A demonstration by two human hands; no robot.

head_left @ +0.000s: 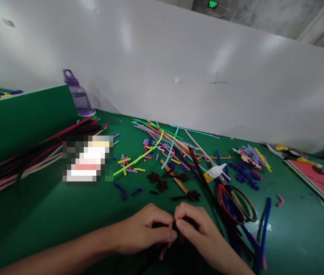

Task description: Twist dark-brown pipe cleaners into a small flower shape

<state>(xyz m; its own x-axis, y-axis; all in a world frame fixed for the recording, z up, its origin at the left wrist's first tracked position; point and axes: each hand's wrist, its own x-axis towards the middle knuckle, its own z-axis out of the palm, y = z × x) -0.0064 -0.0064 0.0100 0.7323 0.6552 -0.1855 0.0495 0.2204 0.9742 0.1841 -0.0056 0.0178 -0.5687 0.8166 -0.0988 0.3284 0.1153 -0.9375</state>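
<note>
My left hand and my right hand meet at the near edge of the green table, fingertips almost touching. Both are closed in a pinch on a dark brown pipe cleaner, mostly hidden by the fingers and shadow. Just beyond them lie brown flower shapes of bent pipe cleaner, and another brown flower with a stem. An orange-brown strip runs between these. Short dark blue pieces rest beyond my left hand.
Right of my hands are red-handled scissors, a glue bottle and blue pipe cleaners. Colourful pipe cleaners spread behind. A green box and purple water bottle stand left. A red board lies far right.
</note>
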